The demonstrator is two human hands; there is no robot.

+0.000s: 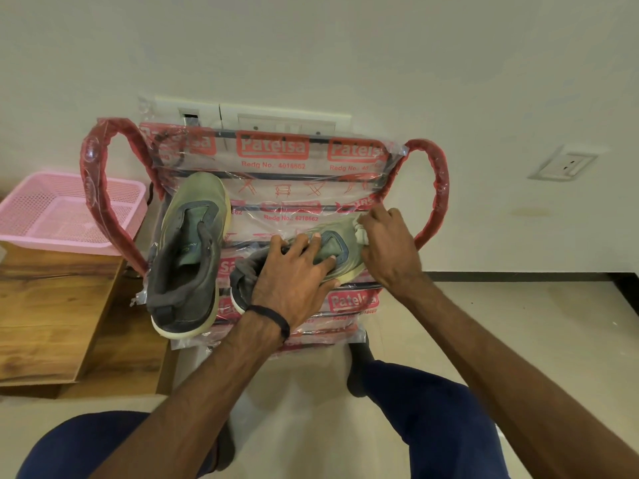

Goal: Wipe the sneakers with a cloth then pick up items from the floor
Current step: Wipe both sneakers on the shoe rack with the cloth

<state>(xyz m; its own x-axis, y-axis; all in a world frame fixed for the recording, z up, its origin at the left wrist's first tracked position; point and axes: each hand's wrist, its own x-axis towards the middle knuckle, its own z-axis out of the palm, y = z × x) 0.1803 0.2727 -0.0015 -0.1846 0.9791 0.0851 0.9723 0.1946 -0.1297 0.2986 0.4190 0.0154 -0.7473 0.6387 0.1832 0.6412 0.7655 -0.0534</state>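
Observation:
Two green-grey sneakers lie on a plastic-wrapped red rack (276, 148). The left sneaker (188, 250) rests alone, toe pointing away. My left hand (294, 271) presses down on the right sneaker (332, 248) with spread fingers over its laces and tongue. My right hand (387, 247) grips a small pale cloth (359, 233) against that sneaker's toe. Most of the cloth is hidden under my fingers.
A pink mesh basket (38, 209) sits on a wooden surface (52, 305) at the left. Wall sockets (287, 124) are behind the rack, another (563, 164) at the right. My knees in dark blue trousers are at the bottom, over a beige tiled floor (484, 305).

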